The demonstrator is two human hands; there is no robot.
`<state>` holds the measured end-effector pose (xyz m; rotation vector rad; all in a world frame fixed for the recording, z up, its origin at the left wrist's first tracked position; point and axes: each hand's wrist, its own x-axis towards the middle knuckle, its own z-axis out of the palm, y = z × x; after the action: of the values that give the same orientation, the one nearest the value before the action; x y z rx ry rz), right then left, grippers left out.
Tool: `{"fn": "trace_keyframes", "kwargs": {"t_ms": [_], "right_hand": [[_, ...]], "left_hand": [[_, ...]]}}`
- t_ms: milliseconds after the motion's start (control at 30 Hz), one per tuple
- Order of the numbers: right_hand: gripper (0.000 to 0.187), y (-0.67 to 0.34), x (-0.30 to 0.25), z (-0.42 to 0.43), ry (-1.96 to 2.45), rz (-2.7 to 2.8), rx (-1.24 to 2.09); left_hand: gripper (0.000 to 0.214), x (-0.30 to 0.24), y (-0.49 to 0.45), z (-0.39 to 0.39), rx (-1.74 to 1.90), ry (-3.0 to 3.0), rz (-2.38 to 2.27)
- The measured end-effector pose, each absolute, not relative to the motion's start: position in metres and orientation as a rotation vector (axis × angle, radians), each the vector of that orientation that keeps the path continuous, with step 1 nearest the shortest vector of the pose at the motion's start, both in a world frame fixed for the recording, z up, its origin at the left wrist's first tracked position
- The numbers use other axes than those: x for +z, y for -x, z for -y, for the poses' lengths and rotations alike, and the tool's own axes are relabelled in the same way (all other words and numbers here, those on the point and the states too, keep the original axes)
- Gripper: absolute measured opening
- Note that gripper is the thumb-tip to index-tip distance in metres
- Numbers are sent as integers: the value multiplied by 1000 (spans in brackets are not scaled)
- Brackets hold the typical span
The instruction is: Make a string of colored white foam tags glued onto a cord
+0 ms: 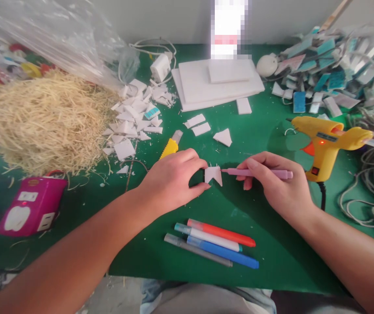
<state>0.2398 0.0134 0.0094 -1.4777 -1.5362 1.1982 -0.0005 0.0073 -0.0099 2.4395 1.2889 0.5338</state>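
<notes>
In the middle of the head view, my left hand (175, 179) steadies a small white foam piece (213, 173) by its left side, between fingertips and thumb. The piece has a V-shaped notch at its lower edge. My right hand (277, 183) is closed around a pink marker (281, 174), whose tip meets the right edge of the piece. A yellow box cutter (170, 147) lies just behind my left hand. In front of my hands lie a red marker (226, 233), a white marker (211, 237), a blue marker (222, 252) and a grey marker (200, 250).
White foam sheets (193, 93) are stacked at the back. Foam scraps (134, 115) and a straw heap (46, 122) are at left, near a magenta power socket (32, 207). At right stand a yellow glue gun (326, 148) and a pile of blue-and-white pieces (334, 80).
</notes>
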Motion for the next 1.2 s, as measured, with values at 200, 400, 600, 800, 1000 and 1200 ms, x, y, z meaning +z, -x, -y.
{"fn": "trace_keyframes", "kwargs": {"t_ms": [200,400,600,800,1000,1200], "right_hand": [[28,-239,10,-13,1499,1533,1217],[29,-241,9,-12,1519,1546,1252],[30,-240,8,-13,1480,1484,1226],[33,-239,6,-14,1483,1444,1207],[37,-240,8,-14,1478,1478,1223],[33,-238,6,-13,1477,1523,1236]], "left_hand": [[22,-11,1,-8,525,-2446,-1288],[22,-11,1,-8,515,-2437,-1306],[20,-9,1,-8,499,-2427,-1344],[21,-9,1,-8,459,-2424,-1358],[21,-9,0,-7,488,-2432,-1351],[22,-10,0,-7,507,-2448,-1341]]}}
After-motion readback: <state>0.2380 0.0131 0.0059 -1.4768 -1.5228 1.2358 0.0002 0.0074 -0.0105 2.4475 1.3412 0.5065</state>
